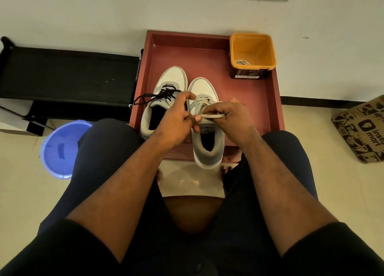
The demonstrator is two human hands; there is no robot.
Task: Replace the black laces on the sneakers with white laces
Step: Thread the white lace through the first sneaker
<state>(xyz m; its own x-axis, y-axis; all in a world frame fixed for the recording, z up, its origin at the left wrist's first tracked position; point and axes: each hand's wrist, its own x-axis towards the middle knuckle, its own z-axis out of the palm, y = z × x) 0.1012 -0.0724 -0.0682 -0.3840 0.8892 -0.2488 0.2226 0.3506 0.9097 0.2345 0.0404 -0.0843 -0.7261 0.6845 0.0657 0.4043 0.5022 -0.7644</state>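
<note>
Two grey and white sneakers stand side by side on a red tray (257,109). The left sneaker (166,82) carries black laces (164,94) that trail off to the left. The right sneaker (207,146) has a white lace (209,115) threaded near its toe end. My left hand (176,119) and my right hand (230,117) each pinch this white lace and hold it stretched between them above the right sneaker's tongue. The hands hide most of the eyelets.
A yellow tub (252,53) with a pale lace inside stands at the tray's back right corner. A blue bucket (60,149) sits on the floor at left, a black rack (68,74) behind it. A printed paper bag (361,128) lies at right. My knees flank the tray.
</note>
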